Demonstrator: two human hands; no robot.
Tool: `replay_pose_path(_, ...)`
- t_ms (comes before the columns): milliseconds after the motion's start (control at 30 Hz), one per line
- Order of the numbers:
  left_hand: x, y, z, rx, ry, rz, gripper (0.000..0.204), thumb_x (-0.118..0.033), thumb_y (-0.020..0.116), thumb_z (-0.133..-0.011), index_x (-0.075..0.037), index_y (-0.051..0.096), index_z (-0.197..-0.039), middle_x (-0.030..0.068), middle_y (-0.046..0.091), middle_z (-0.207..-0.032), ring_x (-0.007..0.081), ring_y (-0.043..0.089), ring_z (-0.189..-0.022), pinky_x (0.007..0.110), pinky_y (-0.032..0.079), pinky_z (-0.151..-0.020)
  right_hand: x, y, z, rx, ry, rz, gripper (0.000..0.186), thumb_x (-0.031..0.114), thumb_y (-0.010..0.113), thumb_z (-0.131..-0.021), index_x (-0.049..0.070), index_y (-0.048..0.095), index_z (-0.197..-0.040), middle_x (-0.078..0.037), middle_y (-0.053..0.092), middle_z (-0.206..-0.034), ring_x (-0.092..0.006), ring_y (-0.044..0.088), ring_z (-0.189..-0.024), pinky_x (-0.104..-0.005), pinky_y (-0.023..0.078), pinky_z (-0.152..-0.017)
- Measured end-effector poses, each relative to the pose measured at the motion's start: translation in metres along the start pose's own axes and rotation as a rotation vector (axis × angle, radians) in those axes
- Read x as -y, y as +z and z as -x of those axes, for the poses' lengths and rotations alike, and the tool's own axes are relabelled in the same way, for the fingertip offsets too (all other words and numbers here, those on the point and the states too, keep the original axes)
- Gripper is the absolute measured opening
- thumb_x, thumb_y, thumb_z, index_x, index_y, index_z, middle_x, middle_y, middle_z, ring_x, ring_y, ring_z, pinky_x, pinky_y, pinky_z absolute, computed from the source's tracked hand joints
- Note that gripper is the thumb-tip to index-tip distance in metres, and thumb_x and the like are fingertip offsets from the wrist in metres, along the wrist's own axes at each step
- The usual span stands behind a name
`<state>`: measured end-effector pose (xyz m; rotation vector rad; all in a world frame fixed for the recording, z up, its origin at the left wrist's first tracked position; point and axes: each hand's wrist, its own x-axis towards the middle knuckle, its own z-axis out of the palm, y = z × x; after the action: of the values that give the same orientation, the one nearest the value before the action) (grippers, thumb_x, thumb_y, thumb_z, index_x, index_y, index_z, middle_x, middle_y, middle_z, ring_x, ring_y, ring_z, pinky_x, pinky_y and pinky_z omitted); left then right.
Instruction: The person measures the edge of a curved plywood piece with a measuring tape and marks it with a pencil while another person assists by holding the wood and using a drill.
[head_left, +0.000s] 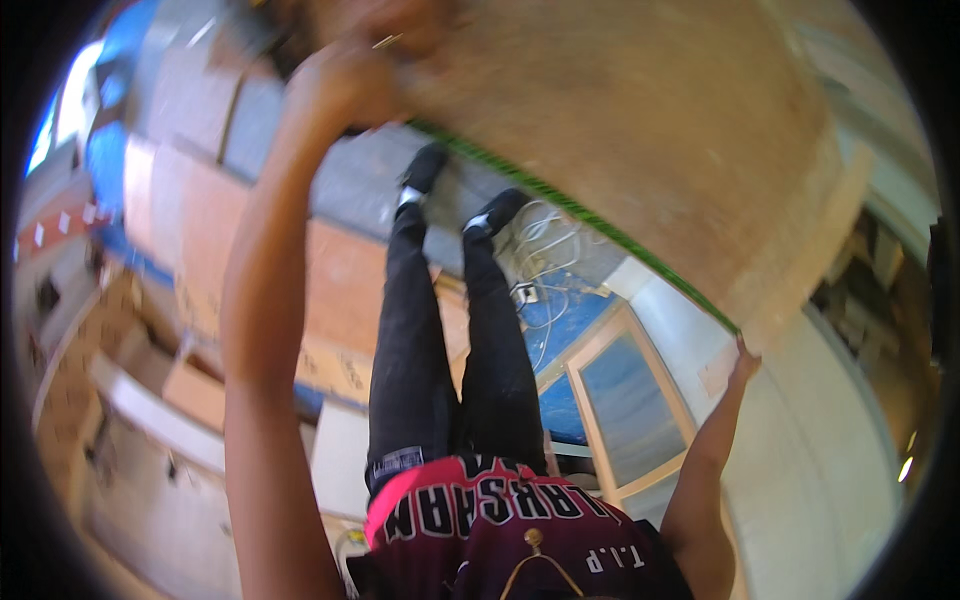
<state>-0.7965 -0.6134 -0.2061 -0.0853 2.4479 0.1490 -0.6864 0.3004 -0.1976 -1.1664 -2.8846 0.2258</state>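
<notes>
Head view: the left hand is at the top, blurred and curled, at the upper end of a green strip. I cannot tell whether it grips the strip. Just above it is a blurred shape with a small gold glint, and to its left a dark object; what they are is unclear. The right hand is narrow, its fingertips touching the strip's lower end at a corner of the board; whether they pinch it I cannot tell. The strip runs straight between the 2 hands, along the near edge of the board, which is large, brown and fills the upper right.

Below the strip, 2 dark shoes stand on a grey floor, under black trousers and a pink and maroon shirt with lettering. White cords lie in loops beside the shoes, near a small white box and a blue sheet.

Farther right are a wood frame around a grey pane, a white panel and a large pale surface. On the left, tan sheets lie near a curved wooden piece.
</notes>
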Motion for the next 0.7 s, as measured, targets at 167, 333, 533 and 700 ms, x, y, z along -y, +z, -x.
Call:
replay_pose_path(167,0.054,0.055,-0.014,-0.116,0.466,-0.321,0.048,-0.04,0.059,-0.094,-0.011,0.066,-0.057,0.0146,0.067,-0.064,0.0354,0.067,-0.067,0.052,0.052,-0.067,-0.001,0.049,-0.005,0.003,0.017,-0.133,0.101,0.042,0.1,-0.058,-0.013,0.057,-0.132,-0.024,0.068,-0.125,-0.0315,0.066,-0.11,-0.0443,0.052,-0.097)
replay_pose_path(333,0.003,0.001,-0.007,0.236,0.087,0.177,0.017,-0.018,0.066,-0.07,-0.007,0.077,-0.063,0.0129,0.069,-0.061,0.0262,0.068,-0.058,0.041,0.052,-0.062,0.041,0.046,-0.027,0.063,0.056,0.054,0.072,0.046,0.094,-0.064,0.008,0.071,-0.121,-0.018,0.076,-0.113,-0.0342,0.071,-0.108,-0.0448,0.054,-0.092)
replay_pose_path(533,0.014,0.01,-0.011,0.292,0.062,0.21,0.017,-0.02,0.069,-0.069,-0.005,0.077,-0.065,0.0099,0.068,-0.058,0.0224,0.066,-0.059,0.037,0.049,-0.062,0.039,0.025,0.018,0.109,0.117,0.002,0.06,0.037,0.09,-0.072,0.013,0.071,-0.123,-0.015,0.075,-0.115,-0.0332,0.071,-0.11,-0.0441,0.054,-0.093)
replay_pose_path(700,0.024,0.008,-0.018,0.345,0.101,0.239,0.021,-0.019,0.067,-0.07,-0.001,0.076,-0.065,0.0119,0.067,-0.057,0.0223,0.066,-0.058,0.035,0.048,-0.06,0.028,0.023,0.01,0.112,0.059,0.005,0.06,0.038,0.089,-0.074,0.009,0.069,-0.123,-0.017,0.075,-0.115,-0.0338,0.071,-0.109,-0.0435,0.054,-0.092)
